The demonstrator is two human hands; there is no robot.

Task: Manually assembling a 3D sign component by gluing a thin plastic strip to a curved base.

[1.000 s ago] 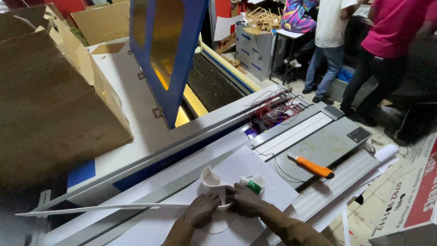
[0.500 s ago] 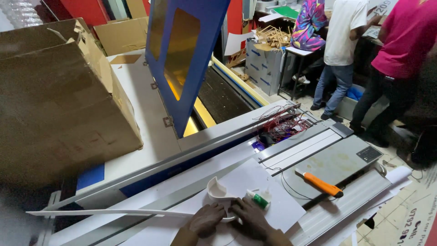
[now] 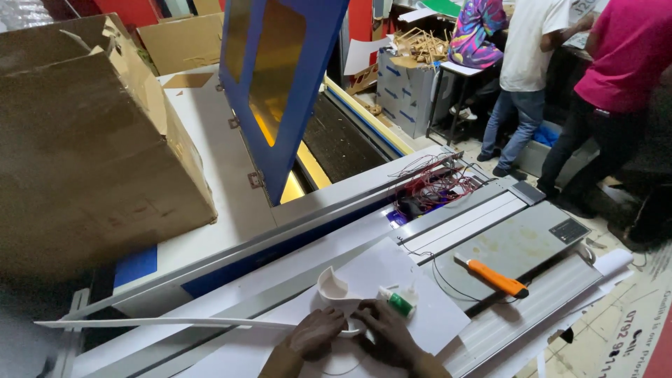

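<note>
At the bottom of the view my left hand (image 3: pixel 314 333) and my right hand (image 3: pixel 383 332) press together on a small white curved piece (image 3: pixel 333 285) that stands up from a white sheet (image 3: pixel 420 308). Both hands hold the lower part of this piece against the sheet. A small white glue bottle with a green cap (image 3: pixel 397 299) lies just beyond my right hand's fingers. What lies under my palms is hidden.
An orange-handled knife (image 3: pixel 494 277) lies on a grey panel (image 3: pixel 518 245) to the right. A large cardboard box (image 3: pixel 91 154) sits at left; a blue-framed lid (image 3: pixel 280 84) stands raised behind. Tangled red wires (image 3: pixel 437 185) show. A long white strip (image 3: pixel 161 323) juts left. Several people (image 3: pixel 616 91) stand at back right.
The view has tilted slightly upward and shifted. My hands stay on the white curved piece in about the same place on the sheet.
</note>
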